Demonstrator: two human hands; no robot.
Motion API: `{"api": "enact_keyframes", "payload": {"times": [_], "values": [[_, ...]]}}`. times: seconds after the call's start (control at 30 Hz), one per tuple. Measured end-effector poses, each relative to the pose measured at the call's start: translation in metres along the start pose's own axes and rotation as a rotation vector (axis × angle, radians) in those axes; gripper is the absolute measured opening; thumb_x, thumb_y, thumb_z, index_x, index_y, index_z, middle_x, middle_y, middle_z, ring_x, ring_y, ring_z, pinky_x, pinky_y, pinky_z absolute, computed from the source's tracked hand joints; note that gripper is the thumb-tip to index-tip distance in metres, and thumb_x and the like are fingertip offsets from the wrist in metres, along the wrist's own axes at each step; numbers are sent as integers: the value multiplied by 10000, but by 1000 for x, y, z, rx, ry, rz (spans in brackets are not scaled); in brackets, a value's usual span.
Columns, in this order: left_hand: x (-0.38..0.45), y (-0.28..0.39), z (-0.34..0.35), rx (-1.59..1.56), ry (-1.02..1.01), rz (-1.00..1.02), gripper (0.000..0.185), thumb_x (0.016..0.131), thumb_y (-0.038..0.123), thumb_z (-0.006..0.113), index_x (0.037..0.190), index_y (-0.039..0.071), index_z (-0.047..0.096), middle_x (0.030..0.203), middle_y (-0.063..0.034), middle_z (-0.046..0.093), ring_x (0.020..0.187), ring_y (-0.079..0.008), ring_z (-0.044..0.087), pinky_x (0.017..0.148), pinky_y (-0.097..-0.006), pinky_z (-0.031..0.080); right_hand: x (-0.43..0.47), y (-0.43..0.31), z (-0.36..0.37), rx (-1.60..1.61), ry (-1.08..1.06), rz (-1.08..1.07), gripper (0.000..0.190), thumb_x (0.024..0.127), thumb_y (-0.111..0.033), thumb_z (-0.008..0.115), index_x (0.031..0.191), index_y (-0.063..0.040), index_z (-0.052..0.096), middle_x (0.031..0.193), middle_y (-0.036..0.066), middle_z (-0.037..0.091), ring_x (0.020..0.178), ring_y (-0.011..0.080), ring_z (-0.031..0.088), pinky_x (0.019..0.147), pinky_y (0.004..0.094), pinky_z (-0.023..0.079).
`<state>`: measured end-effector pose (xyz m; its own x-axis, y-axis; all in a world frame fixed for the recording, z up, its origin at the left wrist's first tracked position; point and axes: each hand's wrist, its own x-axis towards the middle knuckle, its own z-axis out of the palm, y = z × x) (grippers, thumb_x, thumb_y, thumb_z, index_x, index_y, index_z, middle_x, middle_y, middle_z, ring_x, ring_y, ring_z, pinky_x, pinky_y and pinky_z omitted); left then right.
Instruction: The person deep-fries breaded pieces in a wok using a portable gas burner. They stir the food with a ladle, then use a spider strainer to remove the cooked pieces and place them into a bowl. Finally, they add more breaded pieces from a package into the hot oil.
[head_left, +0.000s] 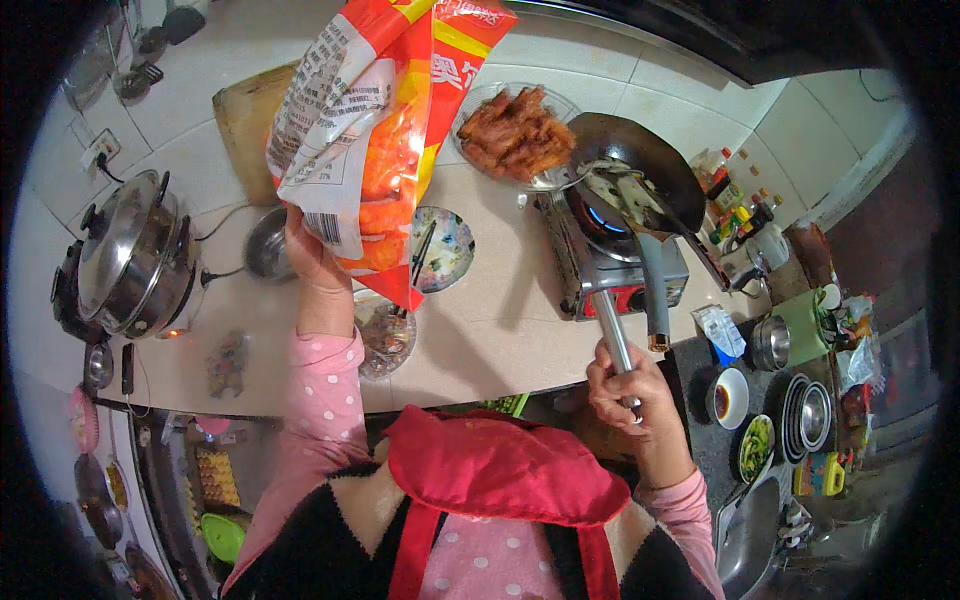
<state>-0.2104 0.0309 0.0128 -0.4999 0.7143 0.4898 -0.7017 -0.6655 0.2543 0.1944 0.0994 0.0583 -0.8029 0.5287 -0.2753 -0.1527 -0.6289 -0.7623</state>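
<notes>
My left hand (304, 251) grips a red and white plastic food bag (352, 157) from below and behind. The bag is raised over the counter and bears writing; what is inside cannot be made out. My right hand (641, 397) is closed round the metal handle (613, 322) of a utensil. That handle points up toward a round, see-through or wire holder heaped with brown fried pieces (517, 135), though the join is unclear. Beside these pieces a dark wok (637, 142) with a grey handle sits over a blue flame on a portable gas stove (667, 277).
A patterned plate (450, 255) with chopsticks and a bowl of food (397, 341) stand near my left forearm. Leftward are a lidded steel pot (127, 262) and a metal bowl (266, 244). Seasoning bottles (735, 210), a white bowl (727, 397) and a sink (754, 532) lie rightward.
</notes>
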Motion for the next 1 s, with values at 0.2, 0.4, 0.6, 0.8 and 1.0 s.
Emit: {"api": "enact_keyframes", "payload": {"times": [0.2, 0.4, 0.6, 0.8, 1.0], "values": [[6, -33, -3, 61, 40, -8, 442, 956, 317, 424, 1269, 8, 470, 1294, -141, 510, 1185, -296, 481, 1040, -443, 341, 73, 48, -96, 35, -262, 218, 212, 727, -15, 521, 915, -64, 434, 592, 45, 452, 357, 83, 364, 317, 218, 254], [4, -28, -4, -20, -2, -4, 534, 922, 379, 359, 1325, 32, 407, 1340, -159, 461, 1199, -357, 469, 1020, -508, 352, 121, 88, -137, 0, -319, 334, 183, 749, -45, 541, 914, -73, 466, 592, 34, 459, 373, 93, 365, 327, 226, 259], [2, -33, 7, 68, -114, 6, 445, 969, 302, 367, 1290, 4, 446, 1316, -154, 487, 1199, -308, 471, 1044, -442, 345, 148, 102, -177, -43, -392, 415, 128, 839, -125, 587, 915, -70, 499, 642, 29, 502, 430, 90, 414, 370, 204, 306], [-1, -27, -5, -15, -22, -2, 526, 934, 374, 357, 1326, 26, 402, 1319, -171, 479, 1192, -365, 477, 1015, -518, 358, 161, 104, -186, -96, -352, 454, 374, 881, -331, 596, 1102, -35, 536, 781, 39, 577, 524, 110, 504, 433, 215, 399], [0, -35, 7, 51, -170, 1, 461, 955, 312, 364, 1298, 11, 434, 1312, -164, 487, 1191, -333, 480, 1029, -476, 358, 156, 110, -190, -265, -262, 449, 502, 908, -426, 531, 1225, -42, 471, 884, 56, 618, 653, 133, 605, 499, 231, 484]]}}
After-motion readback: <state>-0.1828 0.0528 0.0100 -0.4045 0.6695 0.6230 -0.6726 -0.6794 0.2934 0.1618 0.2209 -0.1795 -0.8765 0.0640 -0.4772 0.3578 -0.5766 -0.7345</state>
